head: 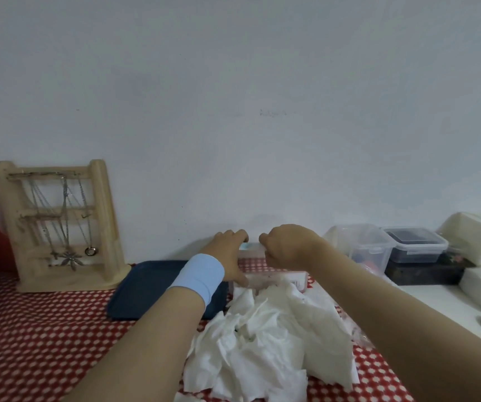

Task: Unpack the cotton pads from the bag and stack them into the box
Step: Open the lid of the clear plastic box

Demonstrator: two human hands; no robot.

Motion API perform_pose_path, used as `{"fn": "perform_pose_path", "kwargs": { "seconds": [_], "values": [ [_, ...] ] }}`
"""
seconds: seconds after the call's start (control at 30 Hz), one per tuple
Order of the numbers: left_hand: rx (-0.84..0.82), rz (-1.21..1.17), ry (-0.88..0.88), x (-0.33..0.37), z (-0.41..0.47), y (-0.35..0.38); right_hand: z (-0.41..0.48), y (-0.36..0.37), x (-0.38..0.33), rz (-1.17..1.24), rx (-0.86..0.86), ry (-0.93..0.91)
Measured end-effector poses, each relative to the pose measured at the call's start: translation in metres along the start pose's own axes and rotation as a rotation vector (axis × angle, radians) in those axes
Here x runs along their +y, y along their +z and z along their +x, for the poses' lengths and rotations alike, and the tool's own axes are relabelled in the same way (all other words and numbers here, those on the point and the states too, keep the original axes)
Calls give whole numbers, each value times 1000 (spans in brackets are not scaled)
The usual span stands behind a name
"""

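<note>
Necklace stand (59, 224) sits back left on the bench (30, 329) against the wall, tray (146, 288) just right of it, box (274, 278) behind the heap of sheets (271, 338), tubs (370, 245) further right.

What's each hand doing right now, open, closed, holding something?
Left hand: grip closed around the cotton pad bag.
Right hand: fingers curled, pinching the same bag's top, it seems.

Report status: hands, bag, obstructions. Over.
Both gripping: left hand and right hand on bag, at its top edge. Contents not visible. Heap of crumpled white sheets lies just in front of it.
</note>
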State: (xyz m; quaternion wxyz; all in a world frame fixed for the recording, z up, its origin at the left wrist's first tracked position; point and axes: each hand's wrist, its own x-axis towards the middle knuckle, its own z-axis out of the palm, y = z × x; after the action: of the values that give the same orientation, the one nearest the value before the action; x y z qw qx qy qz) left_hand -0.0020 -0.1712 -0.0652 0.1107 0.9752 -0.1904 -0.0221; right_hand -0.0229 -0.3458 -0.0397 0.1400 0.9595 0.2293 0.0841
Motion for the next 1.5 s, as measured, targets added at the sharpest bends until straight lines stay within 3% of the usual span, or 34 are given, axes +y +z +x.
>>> {"fn": "perform_pose_path", "kwargs": {
  "seconds": [0.07, 0.17, 0.27, 0.33, 0.47, 0.6, 0.8, 0.97, 1.07, 1.27, 1.5],
  "values": [
    [27, -181, -41, -2, -1, -3, -1, -1, 10, 69, 78, 43],
    [197, -432, -120, -5, 1, -9, -6, 5, 21, -1, 357, 131],
    [230, -516, -287, -10, 4, -11, -9, 10, 27, 42, 505, 420],
    [146, -491, -353, -9, 4, -8, -9, 17, 30, 215, 383, 586],
    [-34, -392, -322, -3, 1, 5, -8, 34, 27, 462, 310, 470],
    [-66, -289, -244, -5, -3, 7, -11, 45, 15, 425, 123, 381],
    [-105, -221, -185, -7, -12, 6, -19, 46, 7, 498, 67, 349],
    [-133, -123, -137, -3, -21, 12, -25, 51, 1, 566, -203, 285],
    [-123, -93, -135, -4, -26, 8, -26, 47, 6, 574, -184, 276],
    [8, -273, -111, -6, -43, -17, -33, 2, -5, 703, 54, 312],
    [65, -436, -55, -10, -73, -23, -37, -20, -57, 563, -184, 254]
  ]
}}
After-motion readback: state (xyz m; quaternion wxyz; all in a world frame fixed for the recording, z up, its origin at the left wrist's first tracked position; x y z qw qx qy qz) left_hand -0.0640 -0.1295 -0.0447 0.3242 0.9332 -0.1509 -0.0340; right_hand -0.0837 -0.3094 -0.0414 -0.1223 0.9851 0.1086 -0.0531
